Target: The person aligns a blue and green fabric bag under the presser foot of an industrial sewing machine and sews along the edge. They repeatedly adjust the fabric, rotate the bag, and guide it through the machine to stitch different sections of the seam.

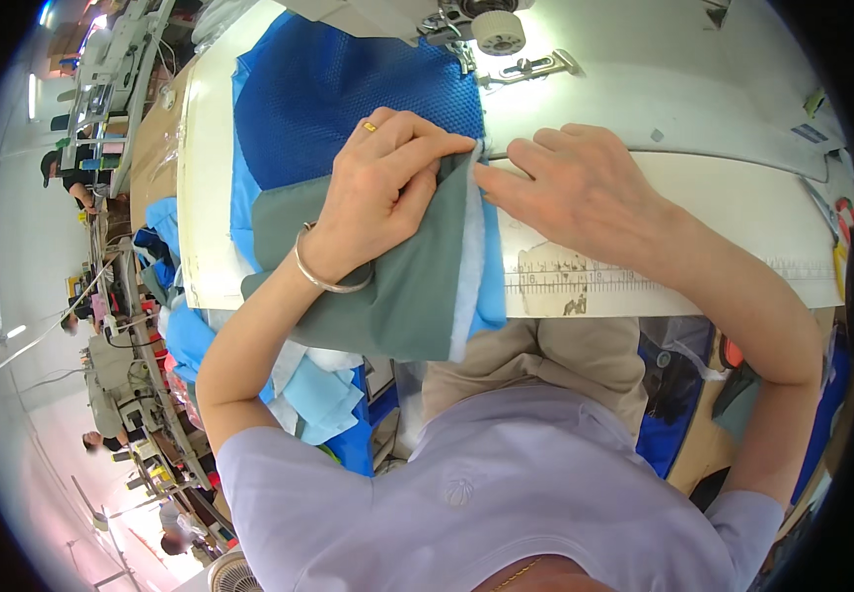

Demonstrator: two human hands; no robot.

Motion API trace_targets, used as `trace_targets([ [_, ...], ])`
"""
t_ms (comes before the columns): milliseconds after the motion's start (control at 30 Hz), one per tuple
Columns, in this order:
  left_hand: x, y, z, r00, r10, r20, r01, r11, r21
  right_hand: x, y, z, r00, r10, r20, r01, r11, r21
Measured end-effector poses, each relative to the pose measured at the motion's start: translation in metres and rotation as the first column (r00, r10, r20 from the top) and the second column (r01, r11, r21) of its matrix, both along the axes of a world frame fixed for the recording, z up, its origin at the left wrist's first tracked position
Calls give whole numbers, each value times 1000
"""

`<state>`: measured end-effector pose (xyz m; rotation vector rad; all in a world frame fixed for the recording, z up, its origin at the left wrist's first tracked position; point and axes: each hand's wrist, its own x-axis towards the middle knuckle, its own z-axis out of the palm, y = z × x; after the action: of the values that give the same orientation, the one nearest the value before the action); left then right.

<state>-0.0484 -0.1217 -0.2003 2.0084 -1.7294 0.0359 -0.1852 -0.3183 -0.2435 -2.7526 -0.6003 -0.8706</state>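
Observation:
Layered fabric lies on the sewing table and hangs over its front edge: a grey-green piece [377,306] on top, a white layer [466,261] showing along its right edge, and light blue fabric [491,281] beneath. Farther back is a dark blue textured fabric [338,99]. My left hand [382,187] rests on the grey-green piece, its thumb and fingers closed on the upper right edge. Facing it, my right hand [580,192] has curled fingers, with the fingertips pinching the same edge. Just beyond the hands is the sewing machine's presser foot [466,61].
The machine's handwheel-like white knob [499,34] sits above the lit bed. A ruler strip [594,278] runs along the table's front. Scissors [836,222] lie at the far right. Blue fabric scraps [318,400] are heaped below left. Other people work at machines farther left.

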Motion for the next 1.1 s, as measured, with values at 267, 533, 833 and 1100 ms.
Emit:
trace_targets([
  [267, -3, 1, -1, 991, -54, 120, 58, 998, -30, -2, -2, 2, 997, 83, -4, -83, 994, 66],
  [533, -1, 3, -10, 978, -52, 200, 74, 992, -104, -3, 1, 10, 994, 81, -79, -78, 996, 43],
  [833, 25, -10, -21, 967, -77, 244, 121, 978, -172, 1, 0, 16, 991, 7, -136, -5, 1000, 17],
  [1100, 54, -20, -26, 949, -109, 296, 170, 967, -188, 5, -2, 16, 988, 10, -155, -4, 999, 42],
])
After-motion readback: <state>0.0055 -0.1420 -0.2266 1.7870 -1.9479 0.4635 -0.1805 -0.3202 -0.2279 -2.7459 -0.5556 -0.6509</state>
